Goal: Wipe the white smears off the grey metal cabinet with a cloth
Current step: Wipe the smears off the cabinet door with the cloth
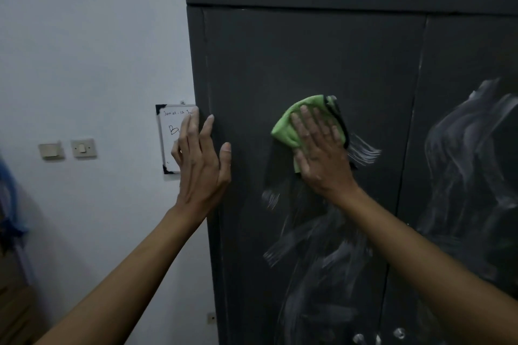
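Head view: dark grey cabinet against a pale wall. Right hand, fingers spread flat, presses a green cloth on the left door; white smears remain right and below. Left hand, fingers straight, rests on the cabinet's left edge. Small whiteboard and light switch on the wall at left.

whiteboard on wall, handwriting | light switch left of whiteboard | second wall plate further left
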`<state>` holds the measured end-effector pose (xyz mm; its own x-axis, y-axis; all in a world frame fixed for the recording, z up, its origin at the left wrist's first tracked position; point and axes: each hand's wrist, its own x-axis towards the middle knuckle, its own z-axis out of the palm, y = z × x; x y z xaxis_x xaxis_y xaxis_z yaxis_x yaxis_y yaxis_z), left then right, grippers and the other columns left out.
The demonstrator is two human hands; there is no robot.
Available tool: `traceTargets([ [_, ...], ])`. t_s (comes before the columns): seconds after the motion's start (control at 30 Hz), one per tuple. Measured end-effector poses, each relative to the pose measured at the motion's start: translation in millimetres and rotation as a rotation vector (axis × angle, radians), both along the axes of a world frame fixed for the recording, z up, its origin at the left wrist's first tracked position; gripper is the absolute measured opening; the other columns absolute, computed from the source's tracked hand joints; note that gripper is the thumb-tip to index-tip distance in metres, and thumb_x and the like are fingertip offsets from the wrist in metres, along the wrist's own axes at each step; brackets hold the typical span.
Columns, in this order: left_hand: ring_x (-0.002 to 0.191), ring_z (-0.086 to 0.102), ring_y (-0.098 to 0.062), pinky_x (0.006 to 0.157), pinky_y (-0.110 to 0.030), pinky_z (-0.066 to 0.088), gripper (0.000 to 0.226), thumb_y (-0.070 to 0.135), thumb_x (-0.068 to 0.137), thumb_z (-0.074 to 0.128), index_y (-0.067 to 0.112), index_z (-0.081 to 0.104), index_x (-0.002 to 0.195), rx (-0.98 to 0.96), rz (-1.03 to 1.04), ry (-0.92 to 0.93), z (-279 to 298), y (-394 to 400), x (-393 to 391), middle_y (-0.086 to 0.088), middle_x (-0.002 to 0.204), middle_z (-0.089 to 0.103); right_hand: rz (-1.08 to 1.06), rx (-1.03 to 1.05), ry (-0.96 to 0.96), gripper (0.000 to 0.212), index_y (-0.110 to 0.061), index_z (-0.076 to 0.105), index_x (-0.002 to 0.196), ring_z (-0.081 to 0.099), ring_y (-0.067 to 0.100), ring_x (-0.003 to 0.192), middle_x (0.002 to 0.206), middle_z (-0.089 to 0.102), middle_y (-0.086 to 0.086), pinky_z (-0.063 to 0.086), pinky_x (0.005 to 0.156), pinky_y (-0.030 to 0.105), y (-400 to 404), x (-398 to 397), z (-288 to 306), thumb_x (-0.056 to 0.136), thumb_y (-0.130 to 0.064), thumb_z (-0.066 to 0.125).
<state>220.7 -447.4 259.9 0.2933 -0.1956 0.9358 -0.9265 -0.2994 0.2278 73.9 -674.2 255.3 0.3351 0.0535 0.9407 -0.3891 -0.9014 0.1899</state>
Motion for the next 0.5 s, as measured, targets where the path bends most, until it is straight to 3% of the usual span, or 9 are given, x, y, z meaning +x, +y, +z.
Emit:
traceTargets([
  [0.27, 0.159, 0.015, -0.032, 0.125, -0.045, 0.014, 0.057, 0.033, 0.102, 0.048, 0.007, 0.044, 0.152, -0.021, -0.020, -0.018, 5.7, -16.1, -13.0, -0.017, 0.170, 0.023, -0.074, 0.401, -0.242, 0.068, -0.016, 0.012, 0.169, 0.001, 0.026, 0.164, 0.178, 0.005, 0.007, 0.006, 0.132, 0.052, -75.8, -66.0, 8.9, 0.108, -0.032, 0.035],
  [0.4, 0.159, 0.016, -0.032, 0.125, -0.045, 0.015, 0.055, 0.033, 0.101, 0.049, 0.007, 0.047, 0.150, -0.030, -0.030, -0.009, 1.2, -15.8, -16.2, -0.017, 0.170, 0.023, -0.022, 0.632, -0.476, 0.070, -0.013, 0.009, 0.169, -0.002, 0.028, 0.164, 0.178, 0.002, 0.009, 0.001, 0.132, 0.055, -66.5, -49.3, 9.8, 0.107, -0.038, 0.030],
  [0.5, 0.159, 0.016, -0.032, 0.125, -0.042, 0.014, 0.055, 0.033, 0.101, 0.048, 0.008, 0.047, 0.150, -0.025, -0.015, -0.005, -2.9, -10.1, -11.3, -0.017, 0.169, 0.024, 0.012, 0.690, -0.574, 0.071, -0.011, 0.011, 0.169, -0.002, 0.032, 0.164, 0.178, 0.004, 0.009, -0.001, 0.131, 0.055, -38.9, -19.6, 15.3, 0.107, -0.038, 0.033],
])
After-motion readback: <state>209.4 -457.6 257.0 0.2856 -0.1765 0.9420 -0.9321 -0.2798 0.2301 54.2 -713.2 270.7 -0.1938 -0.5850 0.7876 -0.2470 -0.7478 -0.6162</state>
